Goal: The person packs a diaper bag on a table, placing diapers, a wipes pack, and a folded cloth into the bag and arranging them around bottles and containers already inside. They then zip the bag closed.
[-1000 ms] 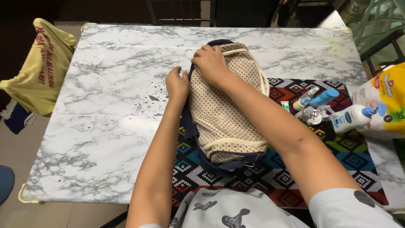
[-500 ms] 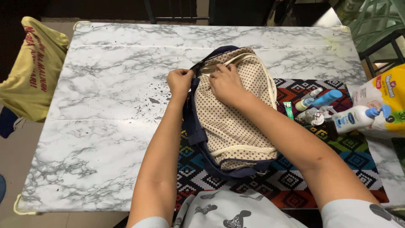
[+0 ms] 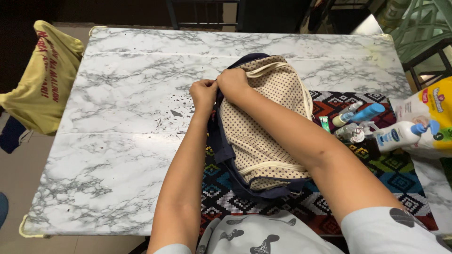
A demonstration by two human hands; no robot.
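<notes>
Head view, the only one we have. We see one pouch (image 3: 263, 127), beige with dark dots and navy trim, lying partly on the marble table (image 3: 122, 117) and partly on a patterned mat (image 3: 376, 188). Both our hands are at its upper left edge, touching each other. Left hand (image 3: 203, 91) is curled tight, fingers pinched on the navy edge of the pouch. Right hand (image 3: 233, 84) is also closed, gripping the beige rim just beside it. We can't tell if a zip pull is between the fingers; it's hidden.

Progress, as a judgement: the pouch looks flat and nothing is visibly going in or out, so we'd call the work at the opening only under way; the toiletries to the right lie untouched on the mat.

Counts: one pouch, one mat, one table, two hands. Bottles (image 3: 400, 136) by the right edge: at least three, cluster too cramped for a firm count. One white and yellow packet (image 3: 431, 115). One yellow shirt (image 3: 44, 80) hanging off the left.
</notes>
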